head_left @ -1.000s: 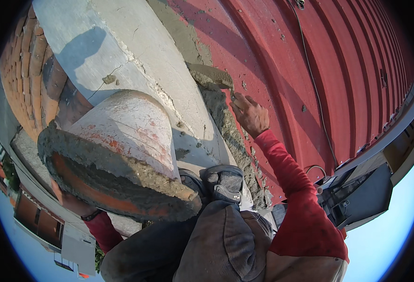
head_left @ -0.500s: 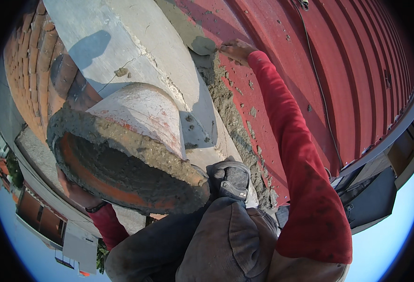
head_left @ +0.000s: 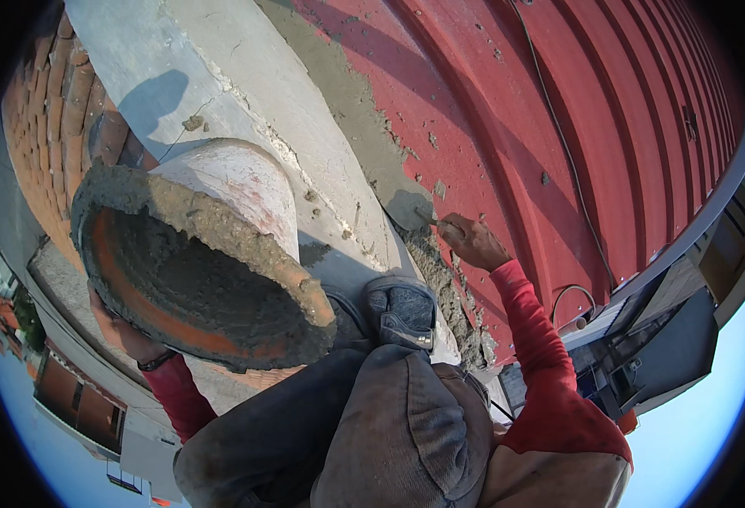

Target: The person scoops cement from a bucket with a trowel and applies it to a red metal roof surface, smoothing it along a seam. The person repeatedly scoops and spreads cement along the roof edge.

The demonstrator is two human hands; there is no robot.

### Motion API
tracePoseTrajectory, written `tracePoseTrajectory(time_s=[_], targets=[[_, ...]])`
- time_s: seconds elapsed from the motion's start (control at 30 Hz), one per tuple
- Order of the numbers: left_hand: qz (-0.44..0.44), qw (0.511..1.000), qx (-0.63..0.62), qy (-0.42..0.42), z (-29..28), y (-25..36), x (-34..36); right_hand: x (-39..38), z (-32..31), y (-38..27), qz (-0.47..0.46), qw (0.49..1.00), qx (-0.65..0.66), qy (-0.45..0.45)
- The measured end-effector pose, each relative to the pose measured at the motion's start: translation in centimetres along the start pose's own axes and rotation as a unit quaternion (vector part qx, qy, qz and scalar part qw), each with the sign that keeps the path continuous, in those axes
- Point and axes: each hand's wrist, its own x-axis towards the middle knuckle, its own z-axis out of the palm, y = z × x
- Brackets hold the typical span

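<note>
My left hand (head_left: pixel 123 330) grips the mortar-crusted rim of a tilted bucket (head_left: pixel 245 186), pale and paint-flecked outside, orange with grey mortar (head_left: pixel 195 271) inside. My right hand (head_left: pixel 474 241) is closed on the handle of a trowel (head_left: pixel 410 207), whose blade lies flat on a band of wet mortar (head_left: pixel 351 127) along the joint between a pale concrete ledge (head_left: pixel 245 51) and red corrugated roofing (head_left: pixel 592 127). Rougher, lumpy mortar lies along the joint below the blade.
Clay roof tiles (head_left: pixel 59 127) lie at the left. My sandalled foot (head_left: pixel 398 309) is beside the joint near my knees. A cable (head_left: pixel 558 114) runs over the red sheets. The roof's outer edge (head_left: pixel 685 229) drops to buildings below at the right.
My right hand went up the joint with the trowel, then came back down toward me. The mortar band behind the blade looks smoother. The bucket now shows more of its inside.
</note>
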Motion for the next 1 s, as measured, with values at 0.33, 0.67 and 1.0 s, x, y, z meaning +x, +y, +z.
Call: tracePoseTrajectory(time_s=[0.33,0.67,1.0], targets=[[0.056,0.998,0.033,-0.010,0.0,-0.8,0.5,17.4,-3.6,-2.4,0.000,0.973,-0.166,0.163],[0.055,0.997,0.061,-0.002,-1.0,0.1,0.3,21.6,-0.8,1.0,-0.067,0.978,-0.117,0.156],[0.090,0.987,0.136,-0.004,-1.7,-0.1,1.0,1.0,2.8,-1.5,-0.093,0.972,-0.128,0.175]])
